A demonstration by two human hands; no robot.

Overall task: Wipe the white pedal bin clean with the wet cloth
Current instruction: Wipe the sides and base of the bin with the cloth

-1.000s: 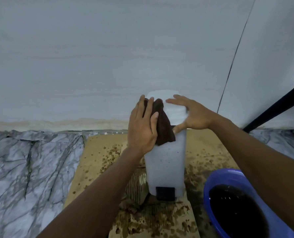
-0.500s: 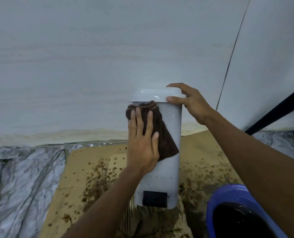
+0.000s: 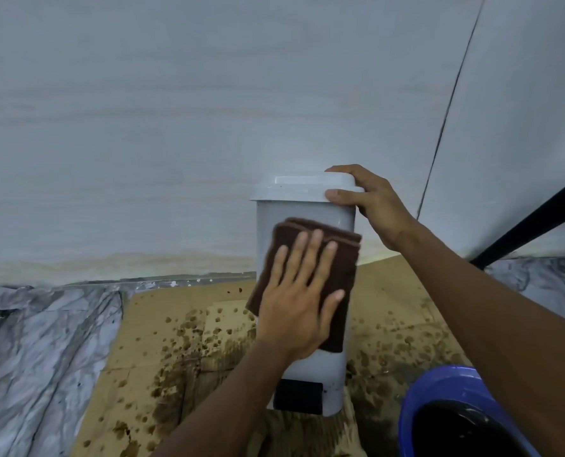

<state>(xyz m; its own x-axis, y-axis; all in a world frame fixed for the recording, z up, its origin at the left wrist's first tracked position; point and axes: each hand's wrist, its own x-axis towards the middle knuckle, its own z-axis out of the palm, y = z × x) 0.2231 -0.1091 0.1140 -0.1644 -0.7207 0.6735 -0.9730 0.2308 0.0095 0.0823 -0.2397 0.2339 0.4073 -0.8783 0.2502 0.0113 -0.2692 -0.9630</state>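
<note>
The white pedal bin (image 3: 320, 367) stands upright on wet cardboard, lid down, black pedal (image 3: 298, 396) at its foot. A folded dark brown cloth (image 3: 344, 258) lies flat against the bin's front. My left hand (image 3: 299, 301) presses on the cloth with straight, spread fingers. My right hand (image 3: 370, 199) grips the right edge of the lid (image 3: 294, 189), thumb on the rim's front and fingers over the top.
Stained, spattered cardboard (image 3: 175, 341) covers the floor under the bin. A blue bucket (image 3: 439, 384) of dark water sits at the lower right, close to the bin. A pale wall (image 3: 208, 110) rises right behind. Marbled floor (image 3: 37, 341) lies to the left.
My left hand has slid the cloth down from the lid's edge onto the front of the bin body and flattened on it. My right hand moved to the lid's right rim.
</note>
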